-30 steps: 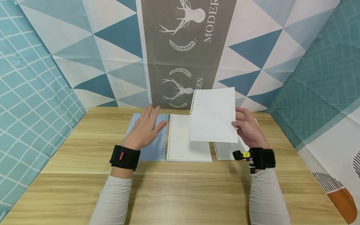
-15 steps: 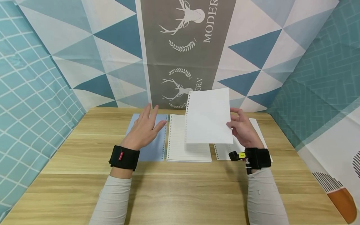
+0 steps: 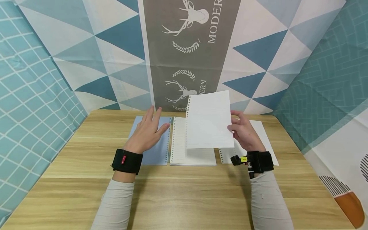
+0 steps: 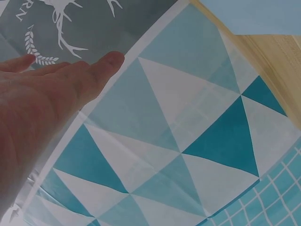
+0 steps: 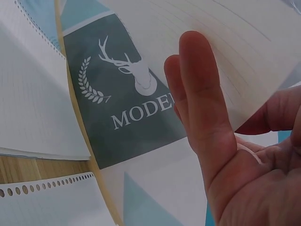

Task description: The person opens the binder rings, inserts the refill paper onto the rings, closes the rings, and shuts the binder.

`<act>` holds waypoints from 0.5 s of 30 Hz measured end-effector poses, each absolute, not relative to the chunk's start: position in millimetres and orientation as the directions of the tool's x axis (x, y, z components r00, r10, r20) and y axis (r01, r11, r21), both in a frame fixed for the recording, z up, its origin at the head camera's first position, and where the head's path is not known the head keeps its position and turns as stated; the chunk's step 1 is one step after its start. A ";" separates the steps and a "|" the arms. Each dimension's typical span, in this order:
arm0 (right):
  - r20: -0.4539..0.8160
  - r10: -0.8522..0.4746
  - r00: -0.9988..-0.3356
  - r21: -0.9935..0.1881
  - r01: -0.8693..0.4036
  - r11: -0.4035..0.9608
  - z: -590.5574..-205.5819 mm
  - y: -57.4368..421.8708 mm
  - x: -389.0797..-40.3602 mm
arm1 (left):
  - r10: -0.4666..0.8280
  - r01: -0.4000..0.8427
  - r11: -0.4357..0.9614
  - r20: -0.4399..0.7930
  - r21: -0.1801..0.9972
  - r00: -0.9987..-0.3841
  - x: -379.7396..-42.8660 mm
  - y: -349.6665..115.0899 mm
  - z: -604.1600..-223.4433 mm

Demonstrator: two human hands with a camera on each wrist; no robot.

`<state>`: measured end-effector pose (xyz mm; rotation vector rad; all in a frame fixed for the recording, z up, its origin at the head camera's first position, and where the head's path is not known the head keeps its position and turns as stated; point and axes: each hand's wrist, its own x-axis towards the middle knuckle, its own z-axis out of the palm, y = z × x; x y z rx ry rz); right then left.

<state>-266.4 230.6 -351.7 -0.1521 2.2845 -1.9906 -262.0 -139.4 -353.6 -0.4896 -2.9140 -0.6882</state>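
Note:
My right hand (image 3: 244, 131) pinches the right edge of a white lined loose-leaf sheet (image 3: 210, 121), with thumb in front and fingers behind. Punched holes run down the sheet's left side. It hangs tilted in the air over a stack of lined paper (image 3: 178, 150), hiding part of it. In the right wrist view, the fingers (image 5: 202, 84) lie extended against the sheet. My left hand (image 3: 148, 132) hovers with spread fingers above a blue punched cover (image 3: 156, 155), holding nothing. Under my right wrist lies more white punched paper (image 3: 264, 140) on the table.
The wooden table (image 3: 184, 198) carries the cover, the stack and the white paper side by side near its back edge. A patterned cloth backdrop (image 3: 120, 64) rises right behind them, with further cloth at both sides.
My right hand has carried the sheet to the left, further over the middle stack. More of the white paper on the right shows now. My left hand has stayed nearly still.

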 end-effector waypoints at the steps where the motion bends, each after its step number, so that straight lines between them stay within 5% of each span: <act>1: -0.016 -0.146 -0.989 -0.991 -0.005 0.137 -351.6 229.8 -266.4 | 0.284 0.333 0.845 0.175 0.418 -0.943 -261.8 -139.5 -353.5; 15: -0.011 -0.181 -0.983 -0.992 -0.012 0.123 -355.3 217.2 -267.4 | 0.323 0.382 0.833 0.209 0.400 -0.923 -260.0 -132.3 -351.7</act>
